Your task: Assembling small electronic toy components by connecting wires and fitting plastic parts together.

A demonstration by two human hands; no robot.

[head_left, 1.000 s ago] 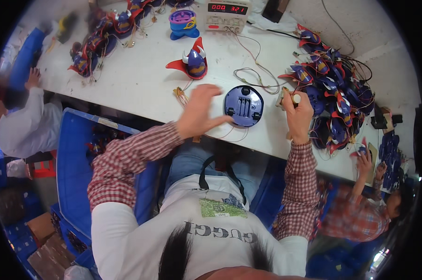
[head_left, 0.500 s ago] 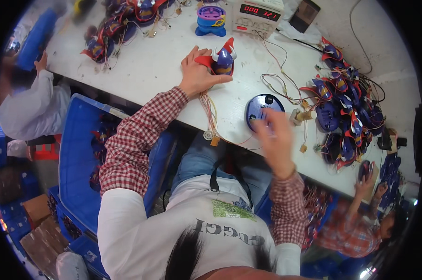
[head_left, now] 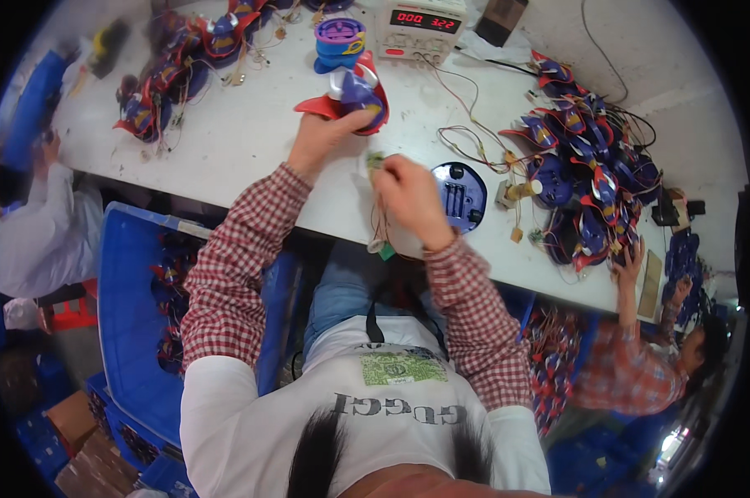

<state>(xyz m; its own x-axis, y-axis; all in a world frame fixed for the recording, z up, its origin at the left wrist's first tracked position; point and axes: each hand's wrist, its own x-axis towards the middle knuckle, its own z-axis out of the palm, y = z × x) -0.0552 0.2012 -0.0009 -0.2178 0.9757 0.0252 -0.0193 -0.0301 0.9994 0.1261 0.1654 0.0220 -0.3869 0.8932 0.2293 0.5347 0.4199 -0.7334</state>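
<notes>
My left hand (head_left: 318, 143) is wrapped around a purple toy piece (head_left: 361, 93) with red wing-like parts and silver horns, held above the white table. Just below it, my right hand (head_left: 410, 197) pinches a small greenish circuit board (head_left: 376, 158) between thumb and fingers. Thin wires run from there down to a small round disc (head_left: 376, 246) and a green square piece (head_left: 387, 251) at the table's front edge. To the right of my right hand lies a round purple base (head_left: 472, 199), its battery slots facing up.
A pile of similar toy pieces (head_left: 595, 178) with wires covers the table's right side, and more (head_left: 171, 75) lie back left. A power supply (head_left: 422, 31) and a blue-and-purple round toy (head_left: 339, 43) stand at the back. Blue bins (head_left: 126, 290) and two co-workers are nearby.
My right hand has moved left from over the purple base to the wires, now pinching the small board. My left hand has turned and lifted the toy piece.
</notes>
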